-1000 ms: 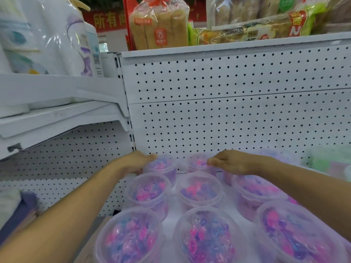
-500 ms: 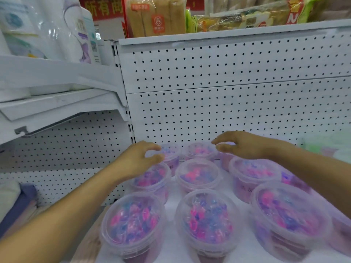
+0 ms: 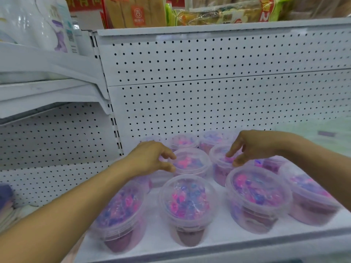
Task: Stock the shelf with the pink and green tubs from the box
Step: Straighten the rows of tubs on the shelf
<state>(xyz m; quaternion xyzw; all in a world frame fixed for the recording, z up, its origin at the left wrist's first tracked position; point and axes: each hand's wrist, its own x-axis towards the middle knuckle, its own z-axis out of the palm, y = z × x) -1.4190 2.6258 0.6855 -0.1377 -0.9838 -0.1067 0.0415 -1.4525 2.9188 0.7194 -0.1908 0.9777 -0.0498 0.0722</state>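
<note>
Several pink tubs with clear lids stand in rows on the white shelf [image 3: 214, 242]. My left hand [image 3: 150, 158] hovers with loosely curled fingers at the left rim of a middle-row pink tub [image 3: 191, 162], holding nothing. Over the neighbouring pink tub [image 3: 222, 164] my right hand [image 3: 252, 147] hangs with relaxed fingers and an empty grasp. A front-row pink tub [image 3: 187, 204] sits nearest me. Blurred green tubs [image 3: 319, 133] stand at the right. The box is out of view.
A white pegboard back panel [image 3: 209, 103] rises behind the tubs. Bread and snack packs [image 3: 136, 12] lie on the shelf above. To the left, a lower shelf bay [image 3: 47, 92] carries white bottles. Folded cloth [image 3: 7, 202] shows at the far left edge.
Both hands have drawn back from the rear row of tubs toward me and now hover over the middle row. The view has tilted down, showing the shelf's front edge.
</note>
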